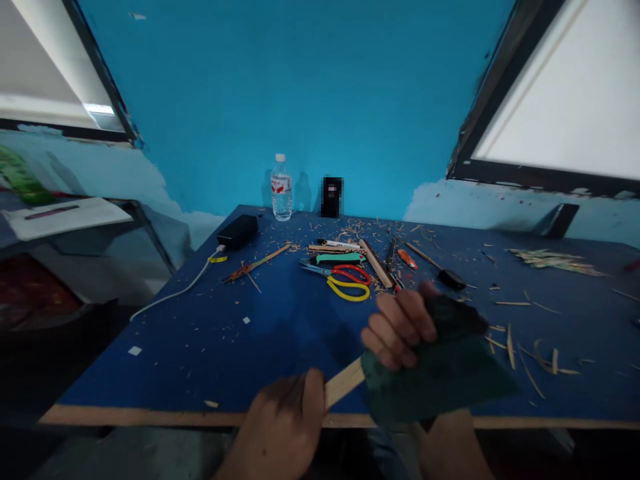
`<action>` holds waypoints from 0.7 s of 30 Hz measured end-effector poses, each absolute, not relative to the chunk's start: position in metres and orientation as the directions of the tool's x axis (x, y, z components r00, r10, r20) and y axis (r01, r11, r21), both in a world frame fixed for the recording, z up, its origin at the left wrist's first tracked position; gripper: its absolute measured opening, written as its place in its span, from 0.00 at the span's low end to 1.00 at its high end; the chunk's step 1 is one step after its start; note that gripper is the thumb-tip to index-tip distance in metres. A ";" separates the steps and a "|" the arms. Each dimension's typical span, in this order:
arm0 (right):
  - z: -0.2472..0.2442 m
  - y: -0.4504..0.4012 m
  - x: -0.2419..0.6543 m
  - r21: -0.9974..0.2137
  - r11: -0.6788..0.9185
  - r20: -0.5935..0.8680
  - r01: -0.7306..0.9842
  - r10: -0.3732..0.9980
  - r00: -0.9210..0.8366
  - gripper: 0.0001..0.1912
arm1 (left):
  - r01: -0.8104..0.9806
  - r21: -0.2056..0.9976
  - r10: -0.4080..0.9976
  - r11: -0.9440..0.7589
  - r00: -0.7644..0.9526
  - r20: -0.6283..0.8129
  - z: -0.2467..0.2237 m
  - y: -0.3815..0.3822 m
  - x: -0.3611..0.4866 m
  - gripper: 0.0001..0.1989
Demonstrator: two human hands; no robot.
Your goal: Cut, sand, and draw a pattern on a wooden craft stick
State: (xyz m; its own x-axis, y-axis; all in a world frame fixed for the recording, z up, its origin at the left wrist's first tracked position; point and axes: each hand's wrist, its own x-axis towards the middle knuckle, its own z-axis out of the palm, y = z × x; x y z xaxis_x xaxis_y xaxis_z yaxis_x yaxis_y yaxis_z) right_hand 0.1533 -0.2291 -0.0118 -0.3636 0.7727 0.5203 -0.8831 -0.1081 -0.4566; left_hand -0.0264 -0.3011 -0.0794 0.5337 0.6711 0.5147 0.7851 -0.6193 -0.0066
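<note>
Left fingers [313, 393] gripping wooden strip [345, 383], right fingers [399, 321] clenched on dark-green sheet [440, 383], perhaps cloth, over blue table [200, 363]

No readable text, bottle label [281, 185] included.

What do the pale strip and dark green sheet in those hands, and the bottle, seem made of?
Pale strip: probably wood or bamboo, bare and matte, from its tan colour.
Green sheet: perhaps sandpaper or cloth, dull, with no shine; blur hides its texture.
Bottle: likely clear, glossy plastic, judging by its see-through body.
</note>
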 end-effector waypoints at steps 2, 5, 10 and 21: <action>-0.012 -0.234 0.150 -0.500 -0.119 0.511 -0.858 0.759 -0.403 0.30 | 0.766 0.006 0.660 -0.643 0.551 0.511 -0.077 -0.304 -0.025 0.18; -0.015 -0.233 0.153 -0.458 -0.101 0.549 -0.883 0.749 -0.371 0.30 | 0.760 0.008 0.660 -0.650 0.559 0.502 -0.070 -0.306 -0.023 0.19; -0.022 -0.226 0.150 -0.408 -0.105 0.609 -0.907 0.709 -0.356 0.29 | 0.757 -0.003 0.636 -0.653 0.551 0.539 -0.064 -0.304 -0.020 0.18; -0.038 -0.228 0.151 -0.289 -0.074 0.690 -0.955 0.675 -0.261 0.33 | 0.775 0.097 0.717 -0.625 0.520 0.464 -0.077 -0.305 -0.022 0.23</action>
